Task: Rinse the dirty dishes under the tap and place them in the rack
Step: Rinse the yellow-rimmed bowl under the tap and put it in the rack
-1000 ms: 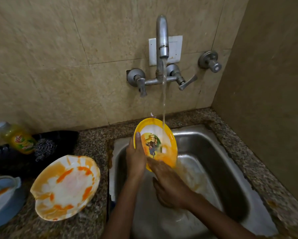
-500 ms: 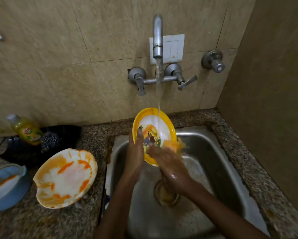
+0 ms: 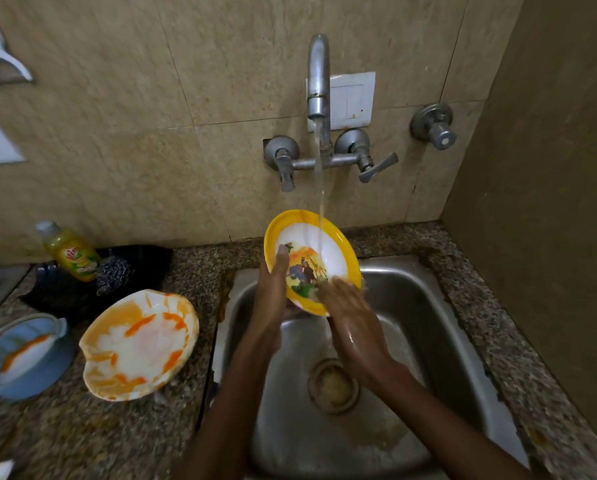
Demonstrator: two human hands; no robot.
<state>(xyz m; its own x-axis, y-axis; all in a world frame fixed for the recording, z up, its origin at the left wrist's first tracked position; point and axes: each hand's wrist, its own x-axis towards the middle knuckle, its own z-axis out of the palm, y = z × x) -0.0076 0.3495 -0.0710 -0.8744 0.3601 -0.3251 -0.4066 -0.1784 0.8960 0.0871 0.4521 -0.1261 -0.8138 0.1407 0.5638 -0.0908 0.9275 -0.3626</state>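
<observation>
Yellow-rimmed cartoon plate (image 3: 328,251) tilted under water — left hand (image 3: 273,292) gripping, right hand (image 3: 350,306) flat

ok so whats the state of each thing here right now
tap: running, stream landing on the yellow plate
yellow plate: tilted over the sink, mostly rinsed
left hand: holds the plate's left edge
right hand: fingers rubbing the plate's face
white plate: on the counter, orange smears
blue dish: on the counter, dirty
sink: wet, drain uncovered

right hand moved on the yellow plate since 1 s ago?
Yes. The right hand slid from the lower middle of the yellow plate to its lower right rim, judged against the picture printed in the plate's centre.
</observation>
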